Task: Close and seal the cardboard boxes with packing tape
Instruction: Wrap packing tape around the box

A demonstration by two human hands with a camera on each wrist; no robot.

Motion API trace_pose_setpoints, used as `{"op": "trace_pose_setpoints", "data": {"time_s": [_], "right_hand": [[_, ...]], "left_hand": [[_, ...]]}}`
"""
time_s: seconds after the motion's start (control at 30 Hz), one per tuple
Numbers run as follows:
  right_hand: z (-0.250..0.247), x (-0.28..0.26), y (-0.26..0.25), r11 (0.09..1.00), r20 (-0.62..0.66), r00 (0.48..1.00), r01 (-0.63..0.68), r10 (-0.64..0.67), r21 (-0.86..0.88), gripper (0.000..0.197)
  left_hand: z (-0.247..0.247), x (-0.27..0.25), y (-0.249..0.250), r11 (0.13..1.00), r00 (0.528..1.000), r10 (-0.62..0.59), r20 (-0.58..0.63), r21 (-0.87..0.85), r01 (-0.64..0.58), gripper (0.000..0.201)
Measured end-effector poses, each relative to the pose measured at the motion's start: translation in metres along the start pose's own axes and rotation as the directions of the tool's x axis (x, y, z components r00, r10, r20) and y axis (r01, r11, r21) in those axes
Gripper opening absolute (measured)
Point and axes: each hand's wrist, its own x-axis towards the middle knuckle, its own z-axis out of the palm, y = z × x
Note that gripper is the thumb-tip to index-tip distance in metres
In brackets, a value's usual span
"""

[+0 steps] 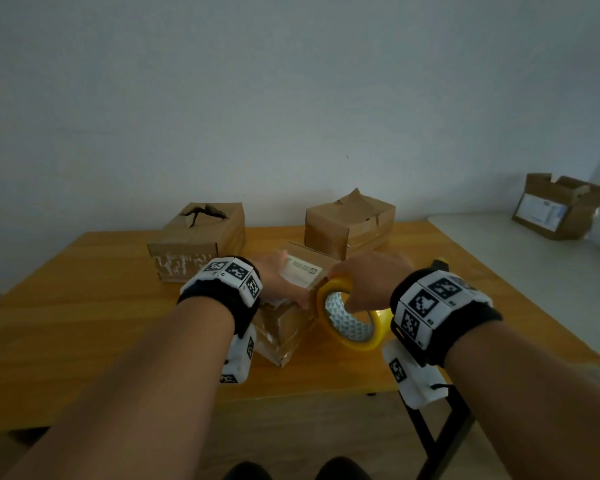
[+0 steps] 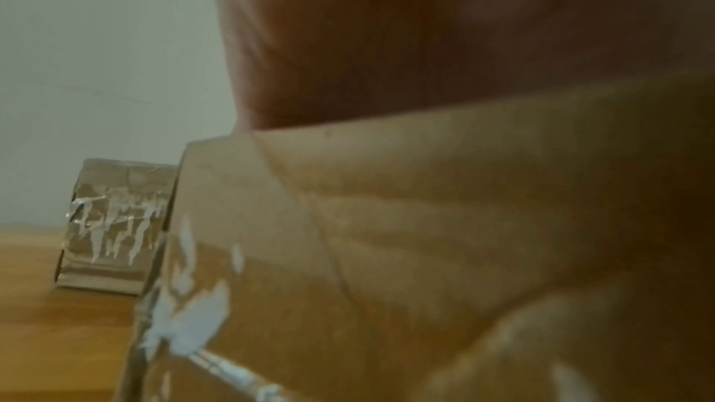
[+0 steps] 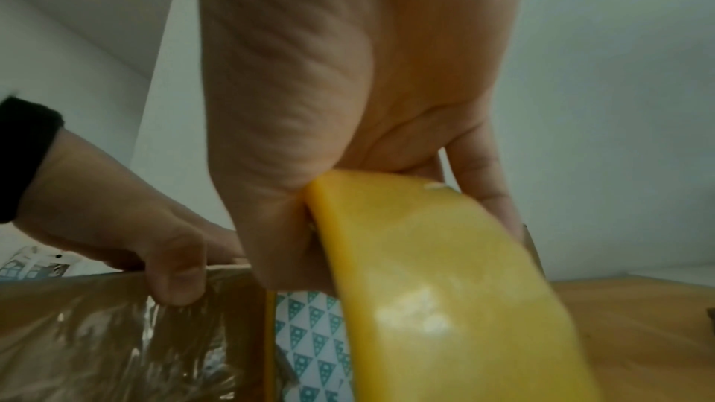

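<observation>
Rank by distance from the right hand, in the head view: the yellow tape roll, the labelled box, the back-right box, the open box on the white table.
1. Yellow tape roll: gripped by the right hand.
2. Labelled box: just left, under the left hand.
3. Back-right box: behind, near the wall.
4. Open box: far right, on the white table.

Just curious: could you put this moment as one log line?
left hand: holds front box | right hand: grips tape roll beside it

Left hand (image 1: 278, 279) grips the small box (image 1: 289, 322) on the orange table (image 1: 84, 306), right hand (image 1: 369, 280) holds the yellow tape roll (image 1: 378, 336) against it, with a torn-top box (image 1: 201, 233) behind.
</observation>
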Motion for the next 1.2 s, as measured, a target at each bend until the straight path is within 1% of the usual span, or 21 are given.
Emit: {"op": "trace_pose_setpoints", "data": {"time_s": [0.07,0.13,0.2,0.27,0.37,0.47,0.5,0.6,0.63,0.7,0.73,0.8,0.87,0.9,0.93,0.97,1.0,1.07,1.1,1.13,1.2], "right_hand": [[0.003,0.002,0.001,1.0,0.0,1.0,-0.007,0.007,0.015,0.061],[0.004,0.004,0.001,1.0,0.0,1.0,-0.013,0.013,0.021,0.06],[0.002,0.005,0.002,1.0,0.003,1.0,-0.021,0.021,0.014,0.06],[-0.001,0.004,0.005,1.0,0.03,0.999,-0.023,0.022,0.011,0.06],[-0.011,0.002,0.008,0.998,0.024,0.999,-0.04,0.039,0.05,0.058],[-0.027,0.002,0.014,0.982,-0.137,0.989,-0.026,0.052,0.185,0.034],[-0.033,0.003,0.016,0.965,-0.206,0.976,-0.011,0.067,0.263,0.031],[-0.047,0.001,0.016,0.871,-0.312,0.938,0.024,0.149,0.49,0.057],[-0.049,0.001,0.013,0.852,-0.329,0.931,0.04,0.158,0.522,0.062],[-0.047,0.004,0.003,0.866,-0.356,0.922,0.051,0.15,0.498,0.065],[-0.046,0.007,-0.003,0.879,-0.372,0.916,0.052,0.147,0.474,0.067],[-0.043,0.014,-0.01,0.886,-0.397,0.905,0.052,0.154,0.461,0.072],[-0.044,0.021,-0.014,0.889,-0.399,0.9,0.033,0.172,0.457,0.075],[-0.046,0.023,-0.015,0.891,-0.399,0.898,0.019,0.185,0.454,0.076],[-0.046,0.024,-0.015,0.892,-0.404,0.894,0.012,0.193,0.451,0.077],[-0.047,0.026,-0.016,0.894,-0.414,0.889,0.012,0.195,0.448,0.078],[-0.047,0.027,-0.017,0.895,-0.419,0.887,0.014,0.195,0.445,0.08],[-0.046,0.028,-0.018,0.898,-0.429,0.883,0.018,0.192,0.439,0.083],[-0.046,0.028,-0.019,0.899,-0.434,0.88,0.019,0.193,0.438,0.084],[-0.046,0.028,-0.019,0.898,-0.434,0.879,0.016,0.197,0.441,0.085],[-0.046,0.027,-0.02,0.893,-0.431,0.879,0.012,0.206,0.45,0.086]], "left_hand": [[0.001,-0.003,0.003,0.999,0.999,0.031,-0.008,0.04,-0.031,0.115],[0.004,-0.006,0.005,0.995,1.0,0.011,-0.004,0.094,-0.011,0.112],[0.005,-0.006,0.006,0.986,0.999,-0.026,0.023,0.163,0.022,0.118],[0.003,-0.009,0.007,0.989,0.999,-0.017,0.048,0.148,0.01,0.122],[-0.007,-0.01,0.004,0.997,0.999,0.007,0.043,-0.071,-0.003,0.113],[-0.016,-0.01,-0.003,0.949,0.993,-0.014,0.114,-0.312,0.049,0.114],[-0.018,-0.01,-0.008,0.914,0.992,0.011,0.126,-0.403,0.041,0.11],[-0.017,-0.017,-0.02,0.783,0.987,0.009,0.161,-0.614,0.093,0.044],[-0.018,-0.021,-0.022,0.733,0.986,0.014,0.163,-0.673,0.101,0.033],[-0.024,-0.024,-0.02,0.751,0.991,0.006,0.132,-0.655,0.083,0.017],[-0.031,-0.022,-0.017,0.811,0.995,-0.018,0.093,-0.581,0.069,0.014],[-0.045,-0.024,-0.005,0.942,0.999,-0.036,0.017,-0.333,0.04,0.02],[-0.053,-0.032,0.008,0.99,0.994,-0.014,-0.107,-0.14,-0.001,0.017],[-0.053,-0.033,0.011,0.996,0.993,0.021,-0.113,-0.079,-0.03,0.013],[-0.052,-0.034,0.014,0.999,0.997,0.035,-0.068,-0.038,-0.038,0.01],[-0.049,-0.036,0.016,0.998,0.999,0.044,-0.02,-0.049,-0.045,0.015],[-0.043,-0.035,0.015,0.998,0.999,0.037,0.02,-0.051,-0.036,0.032],[-0.036,-0.031,0.014,0.993,1.0,0.014,-0.002,0.12,-0.013,0.082],[-0.032,-0.031,0.015,0.977,0.999,0.005,-0.045,0.214,0.005,0.1],[-0.028,-0.028,0.015,0.968,0.996,0.012,-0.085,0.251,0.01,0.108],[-0.024,-0.024,0.013,0.98,0.991,0.032,-0.127,0.197,-0.007,0.104]]}}
